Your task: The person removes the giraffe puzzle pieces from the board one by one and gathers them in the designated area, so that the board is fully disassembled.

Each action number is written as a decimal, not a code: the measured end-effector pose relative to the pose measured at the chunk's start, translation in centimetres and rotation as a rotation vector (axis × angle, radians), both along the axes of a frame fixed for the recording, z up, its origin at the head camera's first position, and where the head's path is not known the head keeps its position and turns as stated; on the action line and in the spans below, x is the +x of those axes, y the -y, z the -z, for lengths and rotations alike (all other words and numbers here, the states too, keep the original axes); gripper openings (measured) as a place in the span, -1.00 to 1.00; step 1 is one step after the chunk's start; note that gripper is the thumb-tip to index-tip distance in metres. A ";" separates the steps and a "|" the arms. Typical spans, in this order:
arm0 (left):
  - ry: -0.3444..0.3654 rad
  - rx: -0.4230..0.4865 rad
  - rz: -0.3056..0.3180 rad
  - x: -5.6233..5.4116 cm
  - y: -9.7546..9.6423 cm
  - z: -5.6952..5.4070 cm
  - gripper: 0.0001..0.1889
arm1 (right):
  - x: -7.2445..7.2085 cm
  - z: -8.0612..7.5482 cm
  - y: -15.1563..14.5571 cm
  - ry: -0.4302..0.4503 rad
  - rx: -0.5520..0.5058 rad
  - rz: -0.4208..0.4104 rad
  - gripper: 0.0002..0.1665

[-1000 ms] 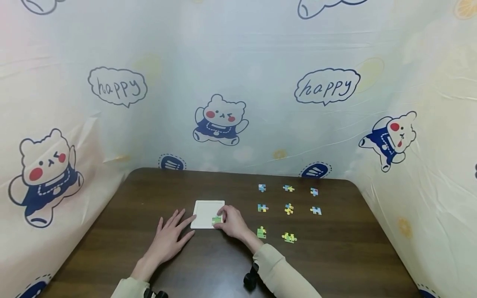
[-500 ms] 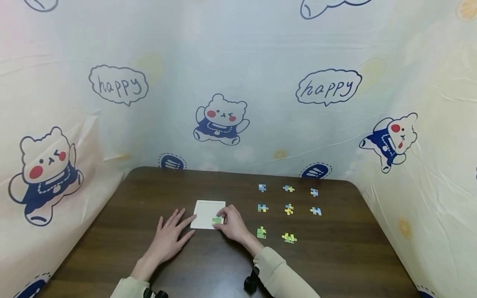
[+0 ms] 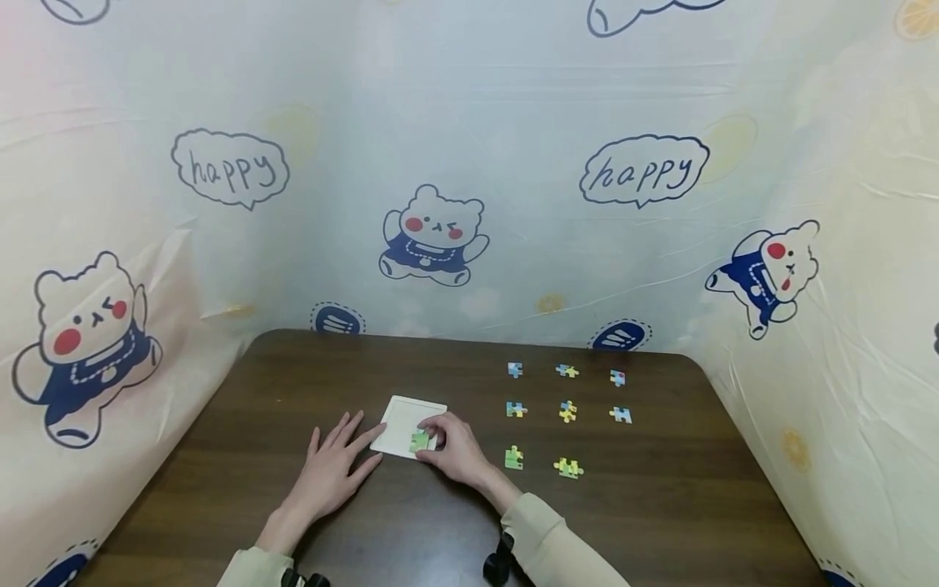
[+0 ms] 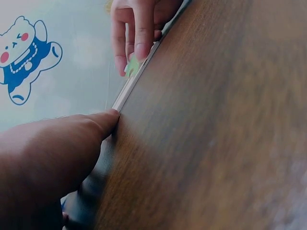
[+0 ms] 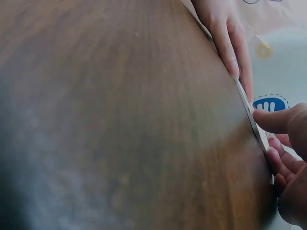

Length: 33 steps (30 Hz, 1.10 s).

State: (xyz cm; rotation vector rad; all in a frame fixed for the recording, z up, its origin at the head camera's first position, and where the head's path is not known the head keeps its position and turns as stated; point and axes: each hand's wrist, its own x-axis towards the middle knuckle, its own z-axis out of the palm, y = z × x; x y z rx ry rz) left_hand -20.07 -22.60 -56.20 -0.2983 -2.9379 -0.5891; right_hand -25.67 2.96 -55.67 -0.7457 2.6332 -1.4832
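A white square puzzle tray [image 3: 401,417] lies turned at an angle on the table in the head view. Over its front right part, my right hand [image 3: 456,448] pinches a green jigsaw piece [image 3: 419,441] between thumb and fingers. The green piece also shows under the fingertips in the left wrist view, close above the tray's edge. With fingers spread and straight, my left hand [image 3: 333,471] rests on the table, its index fingertip touching the tray's left edge. Whether the piece presses flat on the tray is hidden by the right fingers.
Several loose jigsaw pieces lie in rows to the right, among them a blue one [image 3: 620,415], a yellow one [image 3: 568,411] and a green-yellow one [image 3: 568,468]. Behind the dark wooden table [image 3: 660,505] hangs a printed curtain [image 3: 513,204].
The tray has turned a little clockwise. My right hand has shifted slightly left and toward the front with the green jigsaw piece. My left hand stays in place.
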 end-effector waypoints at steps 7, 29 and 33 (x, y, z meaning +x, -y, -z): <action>0.001 0.002 -0.007 0.4 0.0 -0.1 -0.42 | 0.3 -0.1 -0.1 0.019 -0.036 -0.046 -0.56; 0.017 0.019 0.014 0.2 -0.3 -0.3 -0.42 | 0.9 -3.9 -11.9 0.184 -0.232 -0.142 -0.46; 0.013 0.018 0.012 0.0 -0.2 -0.3 -0.41 | 1.4 -3.9 -16.5 0.149 -0.220 -0.110 -0.47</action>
